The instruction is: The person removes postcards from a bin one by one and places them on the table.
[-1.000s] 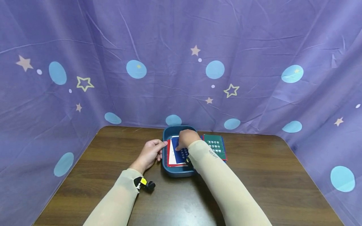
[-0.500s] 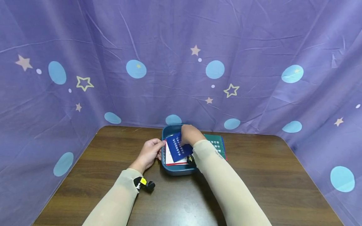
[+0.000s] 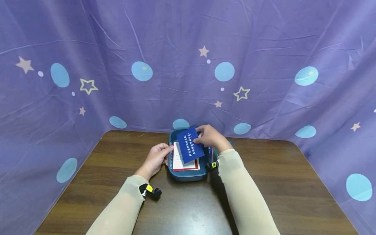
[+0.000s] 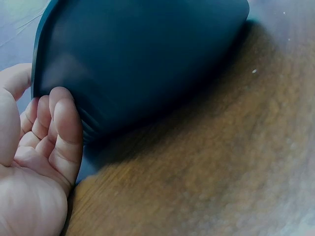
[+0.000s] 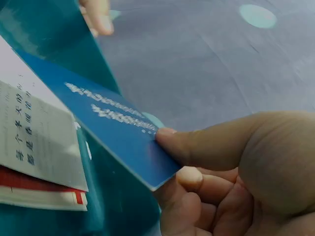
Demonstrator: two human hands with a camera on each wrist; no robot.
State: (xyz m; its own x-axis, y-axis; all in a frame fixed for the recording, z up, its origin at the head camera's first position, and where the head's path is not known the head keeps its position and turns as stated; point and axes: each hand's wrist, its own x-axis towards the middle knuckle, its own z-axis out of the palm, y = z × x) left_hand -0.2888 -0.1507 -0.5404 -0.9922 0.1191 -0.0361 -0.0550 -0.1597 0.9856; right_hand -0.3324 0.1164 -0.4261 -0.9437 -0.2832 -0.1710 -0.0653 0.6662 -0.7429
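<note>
A blue card [image 3: 189,146] with white printed characters is pinched at one edge between the thumb and fingers of my right hand [image 3: 211,137]. It is raised at a tilt over a dark teal plastic bin [image 3: 188,178]. Under it inside the bin lie a white card [image 3: 178,159] and red-edged cards; the right wrist view shows dark characters on the white card [image 5: 44,135]. My left hand [image 3: 155,159] grips the bin's left rim. In the left wrist view, its curled fingers [image 4: 66,118] lie against the outer wall and the thumb reaches over the rim.
Right of the bin, a pile of cards, with a green card [image 3: 215,152] partly visible, is mostly hidden by my right hand and wrist. A brown wooden table [image 3: 279,182] carries everything. Behind it hangs a purple curtain [image 3: 182,98] with stars and dots.
My right hand has lifted the blue card from the cards in the bin, turned it and drawn back toward the right. More of the white card shows. The left hand stays on the rim.
</note>
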